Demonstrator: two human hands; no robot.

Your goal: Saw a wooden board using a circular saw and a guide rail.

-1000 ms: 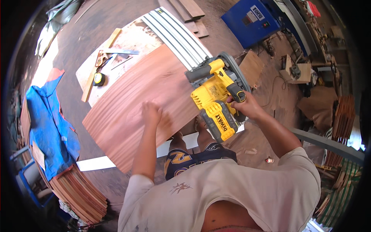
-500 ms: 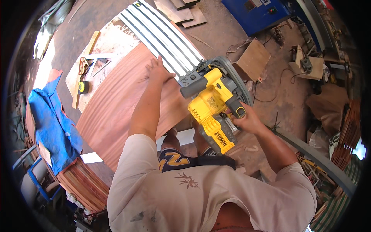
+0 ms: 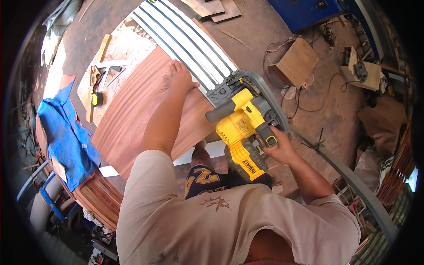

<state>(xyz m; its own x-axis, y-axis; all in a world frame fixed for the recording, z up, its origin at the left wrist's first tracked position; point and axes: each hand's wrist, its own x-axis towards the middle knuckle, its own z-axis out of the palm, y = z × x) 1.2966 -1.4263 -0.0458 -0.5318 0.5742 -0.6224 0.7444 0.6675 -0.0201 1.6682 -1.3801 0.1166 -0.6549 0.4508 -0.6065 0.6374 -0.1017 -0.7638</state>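
My right hand [image 3: 281, 145] is closed around the rear handle of a yellow and black track saw [image 3: 238, 125]. The saw sits at the near end of a long silver guide rail [image 3: 187, 42] with dark strips, its grey-black base touching the rail. Beneath the rail lies a reddish-brown wood panel [image 3: 141, 110] with wavy grain. My left hand [image 3: 180, 78] rests flat on that panel, fingers stretched out, right beside the rail's left edge. The blade is hidden under the saw body.
Left of the panel are a tape measure [image 3: 96, 99], a square [image 3: 114, 63] and a wooden strip [image 3: 102, 53]. A blue sheet [image 3: 66, 137] drapes over stacked boards [image 3: 99, 198]. To the right stand a wooden box [image 3: 297, 62] with cords and a blue machine [image 3: 304, 13]. A grey bar [image 3: 349, 176] curves nearby.
My view and body have shifted slightly, and less of my legs shows. The saw stays at the rail's near end in my right hand. My left hand remains flat on the panel.
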